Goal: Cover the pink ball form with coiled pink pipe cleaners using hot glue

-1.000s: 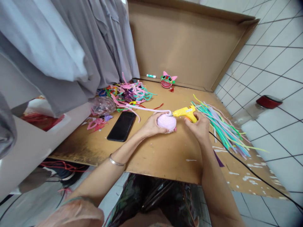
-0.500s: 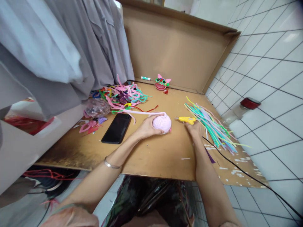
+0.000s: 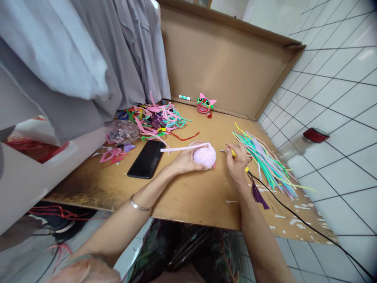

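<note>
My left hand (image 3: 186, 160) is closed round a pale pink ball (image 3: 205, 157) wound in rings of fuzzy pipe cleaner. From the top of the ball a loose pink pipe cleaner end (image 3: 176, 149) sticks out leftward over the hand. Just to the right, my right hand (image 3: 237, 160) grips a yellow hot glue gun (image 3: 233, 153), its metal nozzle pointing at the ball with a small gap between. Much of the gun's body is hidden by the fingers. A black cord (image 3: 290, 206) runs from it toward the lower right.
Loose pipe cleaners (image 3: 265, 163) lie at right beside a purple tassel (image 3: 259, 194). At left are a black phone (image 3: 146, 159) and a tangled heap of coloured pipe cleaners (image 3: 160, 118). A small animal-face ornament (image 3: 204, 105) and glue stick (image 3: 184, 97) sit near the cardboard wall (image 3: 224, 59).
My right hand has turned and re-gripped the glue gun, covering more of its body. The loose pipe cleaner end has swung toward me. The purple tassel shows more fully.
</note>
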`<state>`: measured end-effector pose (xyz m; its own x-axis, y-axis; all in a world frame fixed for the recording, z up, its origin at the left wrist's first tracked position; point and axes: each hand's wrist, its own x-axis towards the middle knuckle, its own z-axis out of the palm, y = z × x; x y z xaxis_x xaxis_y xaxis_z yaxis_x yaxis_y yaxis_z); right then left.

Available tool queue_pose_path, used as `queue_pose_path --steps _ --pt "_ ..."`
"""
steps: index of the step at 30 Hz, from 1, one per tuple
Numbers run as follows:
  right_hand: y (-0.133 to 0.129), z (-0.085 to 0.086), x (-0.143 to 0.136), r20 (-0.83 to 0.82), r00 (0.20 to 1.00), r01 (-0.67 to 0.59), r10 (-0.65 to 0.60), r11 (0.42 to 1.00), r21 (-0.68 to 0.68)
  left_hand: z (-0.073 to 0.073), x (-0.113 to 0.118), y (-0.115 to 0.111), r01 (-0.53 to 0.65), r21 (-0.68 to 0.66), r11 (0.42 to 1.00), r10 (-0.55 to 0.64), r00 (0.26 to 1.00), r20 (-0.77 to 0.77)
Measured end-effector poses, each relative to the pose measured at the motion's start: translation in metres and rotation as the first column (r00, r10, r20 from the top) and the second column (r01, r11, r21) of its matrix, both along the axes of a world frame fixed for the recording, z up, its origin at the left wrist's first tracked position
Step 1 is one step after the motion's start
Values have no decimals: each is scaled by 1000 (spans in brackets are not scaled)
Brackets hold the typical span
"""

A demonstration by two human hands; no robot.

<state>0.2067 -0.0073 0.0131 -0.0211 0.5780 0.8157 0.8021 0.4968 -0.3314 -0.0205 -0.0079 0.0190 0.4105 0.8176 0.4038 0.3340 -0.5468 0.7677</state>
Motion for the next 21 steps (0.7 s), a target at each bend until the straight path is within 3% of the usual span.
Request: queue_pose_path --steps 2,5,13,21 --pt "-6 3 -13 10 991 -137 137 990 34 0 0 0 1 -7 1000 -1 1000 -3" --pt "-14 5 -28 69 972 -229 225 972 58 -1 1 0 7 -14 1000 -7 1000 -4" --pt "-13 0 -31 179 963 -213 201 976 47 -3 0 -1 23 6 1000 -23 1000 -6" --pt "-16 2 -34 142 954 -257 263 965 -56 -6 3 4 49 21 999 -50 998 38"
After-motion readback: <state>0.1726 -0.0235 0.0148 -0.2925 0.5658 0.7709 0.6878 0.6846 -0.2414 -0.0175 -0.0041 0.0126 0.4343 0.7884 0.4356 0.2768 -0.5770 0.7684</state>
